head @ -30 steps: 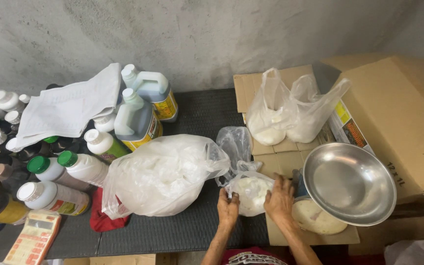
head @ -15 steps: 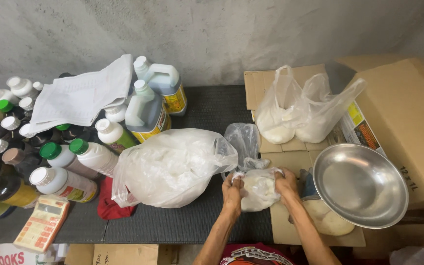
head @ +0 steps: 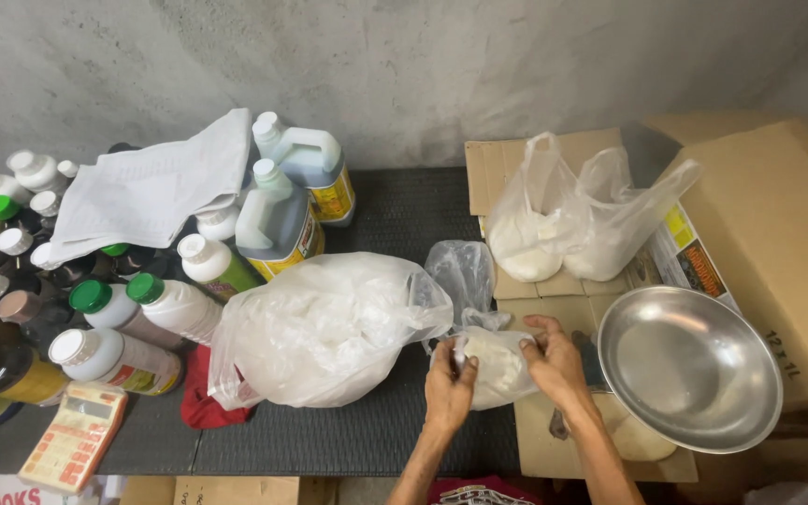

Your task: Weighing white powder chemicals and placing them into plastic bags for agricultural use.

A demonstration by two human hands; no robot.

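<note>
Low in the frame's centre, our left hand and right hand both clasp a small clear bag of white powder. It rests on the dark mat, between the big white bag and the steel bowl.

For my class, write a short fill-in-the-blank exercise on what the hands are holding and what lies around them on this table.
1. Both hands, the left hand and the right hand, grip a small clear plastic bag of ____ powder.
2. Right of the hands sits an empty, round ____ bowl.
3. The large white plastic bag lies to the ____ of the small bag.
4. The calculator by the bottles is ____ in colour.

Missing words: white; metal; left; orange
</note>
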